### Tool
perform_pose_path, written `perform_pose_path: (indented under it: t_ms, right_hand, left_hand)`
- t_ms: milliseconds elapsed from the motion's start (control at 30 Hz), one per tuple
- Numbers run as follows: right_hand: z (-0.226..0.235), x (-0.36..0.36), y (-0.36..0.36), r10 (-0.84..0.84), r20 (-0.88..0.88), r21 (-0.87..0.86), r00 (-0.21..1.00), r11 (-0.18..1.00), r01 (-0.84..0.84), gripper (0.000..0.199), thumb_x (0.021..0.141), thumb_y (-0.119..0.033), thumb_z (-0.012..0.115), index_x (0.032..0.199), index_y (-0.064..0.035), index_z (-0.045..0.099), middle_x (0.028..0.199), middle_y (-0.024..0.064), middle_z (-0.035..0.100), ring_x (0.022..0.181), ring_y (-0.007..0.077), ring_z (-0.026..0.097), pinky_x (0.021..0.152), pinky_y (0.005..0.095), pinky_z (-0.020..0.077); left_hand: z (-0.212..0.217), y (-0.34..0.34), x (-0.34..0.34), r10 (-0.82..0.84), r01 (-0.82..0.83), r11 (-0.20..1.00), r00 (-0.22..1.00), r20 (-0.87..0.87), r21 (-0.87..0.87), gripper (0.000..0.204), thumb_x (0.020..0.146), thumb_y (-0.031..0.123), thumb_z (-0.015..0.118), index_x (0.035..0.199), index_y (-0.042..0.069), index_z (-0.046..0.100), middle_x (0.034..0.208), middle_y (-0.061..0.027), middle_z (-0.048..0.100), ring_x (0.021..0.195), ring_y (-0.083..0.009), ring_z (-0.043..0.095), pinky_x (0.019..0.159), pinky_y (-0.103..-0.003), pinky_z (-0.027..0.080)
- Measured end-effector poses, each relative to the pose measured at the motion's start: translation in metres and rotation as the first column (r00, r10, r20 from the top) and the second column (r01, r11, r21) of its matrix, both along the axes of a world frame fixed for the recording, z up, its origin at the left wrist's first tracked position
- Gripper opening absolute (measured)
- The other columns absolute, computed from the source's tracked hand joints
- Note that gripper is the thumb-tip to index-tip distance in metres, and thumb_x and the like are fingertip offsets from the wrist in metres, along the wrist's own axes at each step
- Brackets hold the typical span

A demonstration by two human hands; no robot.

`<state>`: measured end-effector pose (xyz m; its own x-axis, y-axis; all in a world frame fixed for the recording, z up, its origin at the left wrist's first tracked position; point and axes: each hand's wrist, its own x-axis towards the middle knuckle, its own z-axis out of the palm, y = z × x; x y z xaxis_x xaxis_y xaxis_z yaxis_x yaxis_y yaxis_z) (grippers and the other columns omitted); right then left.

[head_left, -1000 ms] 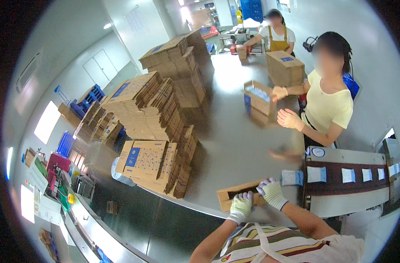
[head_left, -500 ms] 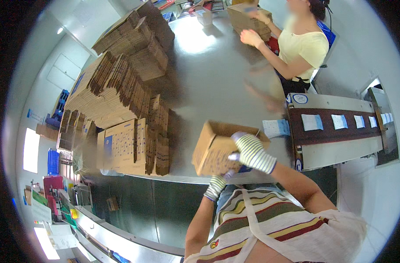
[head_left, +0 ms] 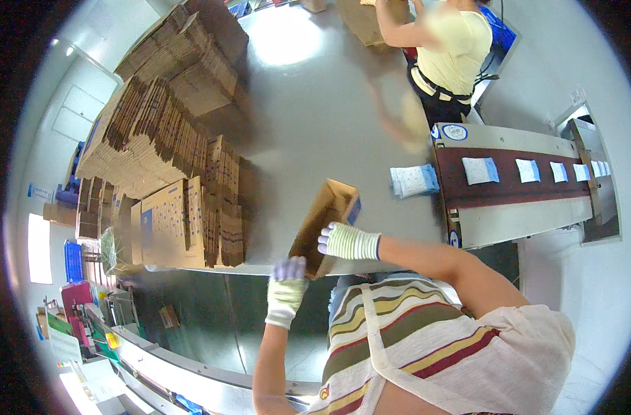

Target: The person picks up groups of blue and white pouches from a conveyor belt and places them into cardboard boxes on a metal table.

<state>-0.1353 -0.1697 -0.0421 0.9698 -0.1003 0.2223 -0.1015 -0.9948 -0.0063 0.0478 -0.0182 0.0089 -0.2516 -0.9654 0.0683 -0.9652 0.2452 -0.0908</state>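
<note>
An open cardboard box point(head_left: 314, 220) sits at the near edge of the metal table, its long side running away from me and its open top showing a dark interior. My left hand point(head_left: 288, 287), in a striped knit glove, has its fingers closed at the box's near-left corner. My right hand point(head_left: 351, 242), gloved alike, lies across the right wall with its fingertips curled over the rim. Right of the box, white-and-blue soft packets point(head_left: 413, 181) lie overlapped on the table at the end of a conveyor belt point(head_left: 509, 197).
Tall stacks of flattened cardboard boxes point(head_left: 146, 138) fill the table's left side. Several packets are spaced along the belt. Across the table, a person in a yellow shirt point(head_left: 454, 59) works at another cardboard box point(head_left: 372, 21). A metal counter point(head_left: 191, 363) runs behind me.
The box has turned from lying crosswise to pointing away from me. My left hand has moved left along it, and my right hand has shifted to its right wall. The whole view has shifted.
</note>
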Motion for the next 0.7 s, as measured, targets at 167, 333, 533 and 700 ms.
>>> perform_pose_path:
  t_ms: [167, 333, 533, 700]
  right_hand:
    - [0.001, -0.004, -0.027, -0.023, 0.022, 0.129, 0.999, 0.991, 0.020, 0.017, 0.077, -0.016, 0.055, 0.092, -0.0077, 0.053, 0.100, 0.0103, 0.053, 0.098, 0.0264, 0.052, 0.086, 0.0402, 0.0440]
    - [0.043, -0.082, -0.070, -0.416, 0.097, 0.458, 0.904, 0.825, 0.331, 0.037, 0.073, -0.025, 0.066, 0.103, -0.0080, 0.054, 0.112, 0.0146, 0.053, 0.111, 0.0342, 0.047, 0.092, 0.0469, 0.0392]
    - [-0.002, -0.190, -0.202, -0.578, -0.428, 0.281, 0.695, 0.646, 0.710, 0.046, 0.074, -0.025, 0.063, 0.116, -0.0070, 0.055, 0.113, 0.0186, 0.058, 0.105, 0.0340, 0.055, 0.090, 0.0413, 0.0437]
    - [-0.051, -0.186, -0.212, -0.261, -0.886, 0.182, 0.384, 0.565, 0.805, 0.062, 0.065, -0.033, 0.067, 0.117, -0.0023, 0.056, 0.122, 0.0164, 0.055, 0.110, 0.0300, 0.054, 0.093, 0.0388, 0.0421]
  left_hand:
    - [-0.035, -0.051, -0.035, -0.066, 0.038, 0.853, 0.997, 0.035, 0.520, 0.055, 0.083, 0.023, 0.052, 0.131, 0.001, 0.038, 0.085, -0.0130, 0.065, 0.076, -0.0278, 0.063, 0.076, -0.041, 0.048]
    - [-0.035, -0.058, -0.053, 0.201, -0.116, 0.860, 0.972, -0.121, 0.496, 0.076, 0.079, 0.025, 0.059, 0.137, -0.003, 0.019, 0.082, -0.0197, 0.064, 0.066, -0.0345, 0.062, 0.061, -0.043, 0.049]
    - [-0.032, -0.053, -0.072, 0.300, -0.199, 0.897, 0.929, -0.216, 0.394, 0.077, 0.079, 0.025, 0.058, 0.137, -0.004, 0.016, 0.094, -0.0221, 0.062, 0.072, -0.0349, 0.062, 0.064, -0.043, 0.049]
    - [-0.026, -0.060, -0.080, 0.374, -0.275, 0.853, 0.915, -0.152, 0.443, 0.076, 0.080, 0.026, 0.056, 0.136, -0.007, 0.017, 0.085, -0.0197, 0.063, 0.069, -0.0335, 0.062, 0.064, -0.043, 0.049]
